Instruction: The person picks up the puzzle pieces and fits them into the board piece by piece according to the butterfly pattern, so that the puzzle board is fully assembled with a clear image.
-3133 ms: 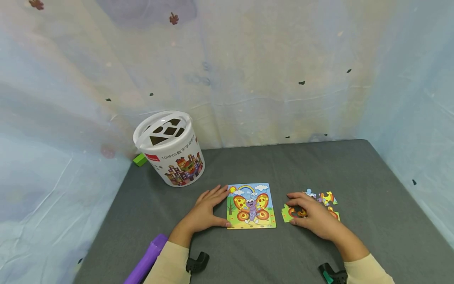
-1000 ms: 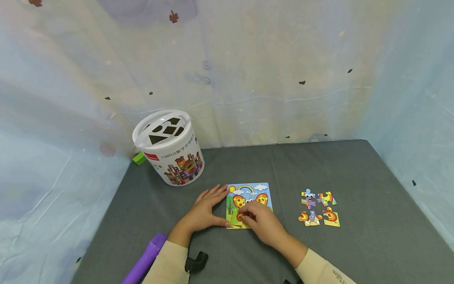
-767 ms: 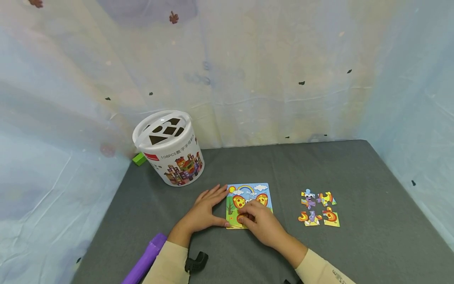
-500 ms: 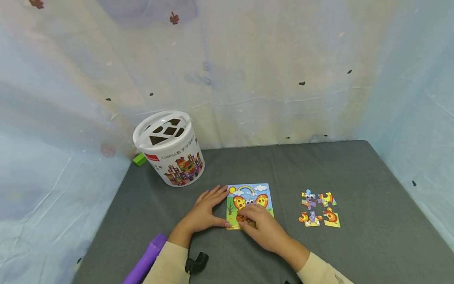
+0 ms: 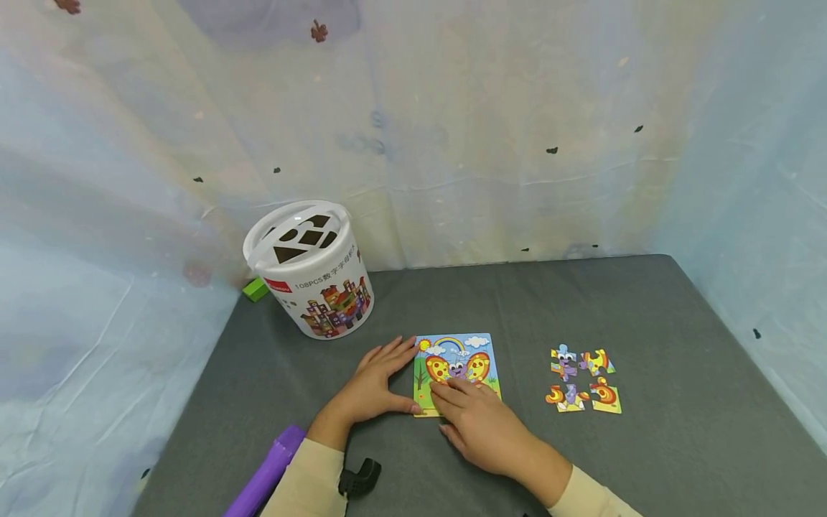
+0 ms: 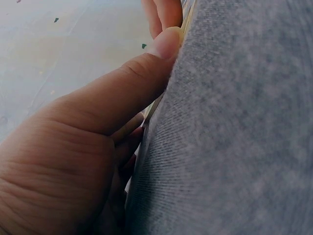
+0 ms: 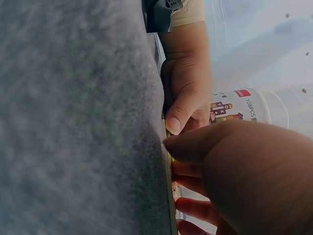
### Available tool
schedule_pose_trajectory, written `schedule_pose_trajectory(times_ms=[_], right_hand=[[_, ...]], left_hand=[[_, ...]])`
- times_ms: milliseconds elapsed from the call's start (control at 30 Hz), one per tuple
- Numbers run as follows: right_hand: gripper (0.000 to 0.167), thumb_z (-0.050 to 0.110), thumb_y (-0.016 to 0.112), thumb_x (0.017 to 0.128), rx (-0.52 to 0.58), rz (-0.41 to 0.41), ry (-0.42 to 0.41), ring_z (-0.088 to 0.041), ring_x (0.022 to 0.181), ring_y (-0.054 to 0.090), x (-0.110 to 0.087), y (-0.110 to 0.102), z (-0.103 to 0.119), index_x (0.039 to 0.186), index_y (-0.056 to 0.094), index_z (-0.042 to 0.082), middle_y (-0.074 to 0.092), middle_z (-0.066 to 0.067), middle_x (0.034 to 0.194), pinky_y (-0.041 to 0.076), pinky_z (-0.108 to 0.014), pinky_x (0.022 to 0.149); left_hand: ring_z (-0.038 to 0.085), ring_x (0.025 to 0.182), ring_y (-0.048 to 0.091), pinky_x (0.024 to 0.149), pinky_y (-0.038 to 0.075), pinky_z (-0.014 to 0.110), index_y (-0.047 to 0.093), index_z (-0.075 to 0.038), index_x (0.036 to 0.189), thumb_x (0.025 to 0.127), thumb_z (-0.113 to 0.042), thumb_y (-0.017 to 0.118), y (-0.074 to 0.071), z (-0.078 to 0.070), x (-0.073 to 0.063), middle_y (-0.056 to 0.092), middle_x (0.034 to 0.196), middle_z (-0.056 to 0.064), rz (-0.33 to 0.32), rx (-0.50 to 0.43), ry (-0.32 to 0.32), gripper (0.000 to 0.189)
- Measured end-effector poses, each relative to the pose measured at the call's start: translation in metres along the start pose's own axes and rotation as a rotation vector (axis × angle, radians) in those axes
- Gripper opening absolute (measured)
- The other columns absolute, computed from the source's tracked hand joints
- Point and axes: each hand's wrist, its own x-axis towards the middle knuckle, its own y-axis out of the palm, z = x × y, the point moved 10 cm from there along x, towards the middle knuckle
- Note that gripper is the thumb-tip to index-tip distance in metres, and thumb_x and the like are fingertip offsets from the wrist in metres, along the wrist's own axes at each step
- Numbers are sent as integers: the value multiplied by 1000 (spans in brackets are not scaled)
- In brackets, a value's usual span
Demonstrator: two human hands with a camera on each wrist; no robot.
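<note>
A square butterfly jigsaw puzzle board (image 5: 423, 414) lies flat in the middle of the grey table. Along its left edge rests my left hand (image 5: 375, 384), fingers spread, index fingertip near the top corner and thumb at the bottom one. The left wrist view shows the left thumb (image 6: 166, 44) against the board's edge. My right hand (image 5: 481, 431) presses extended fingers on the lower part of the picture and hides it. Seen from the right wrist, those fingers lie on top of the thin board. Several loose puzzle pieces (image 5: 571, 399) sit to the right, apart from both hands.
A white tub (image 5: 316, 287) with a shape-cutout lid stands at the back left. Behind it is a green block (image 5: 255, 289). A purple object (image 5: 265, 470) lies beside the left sleeve. Pale curtains (image 5: 452, 129) hang behind and at the sides of the grey table (image 5: 646, 323).
My right hand has carried a puzzle piece from the loose group leftward onto the board's lower left. Its pinch has loosened, and its fingers now lie extended there. The left hand stays put.
</note>
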Motion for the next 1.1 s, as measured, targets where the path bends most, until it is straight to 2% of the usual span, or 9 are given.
schedule_pose_trajectory(times_ms=[233, 567, 867, 1100], right_hand=[[57, 33, 76, 104, -8, 58, 25, -32, 146, 52, -2, 2, -1, 154, 64, 7, 58, -5, 159, 48, -59, 111], [53, 37, 76, 105, 23, 42, 16, -35, 147, 49, -3, 4, -1, 153, 67, 14, 52, -7, 164, 48, -61, 109], [53, 39, 76, 104, -26, 40, 7, -35, 146, 51, 0, 1, 3, 150, 69, 14, 54, -8, 162, 49, -59, 107], [53, 43, 71, 107, -70, 90, 37, -34, 147, 50, 1, 6, 3, 152, 67, 16, 52, -6, 164, 47, -57, 110]], left_hand=[[23, 164, 16, 129, 5, 59, 41, -18, 171, 82, -54, 95, 1, 1, 1, 29, 177, -3, 5, 11, 2, 110], [23, 164, 16, 129, 5, 59, 41, -18, 171, 83, -54, 94, 1, 1, 1, 29, 177, -2, 12, 14, 0, 109], [25, 164, 16, 128, 6, 63, 42, -17, 171, 83, -54, 94, 0, 0, 1, 30, 177, -1, 6, 16, 9, 109], [26, 164, 16, 128, 6, 62, 42, -17, 171, 83, -52, 94, 1, 0, 1, 30, 177, 0, 5, 20, 15, 107]])
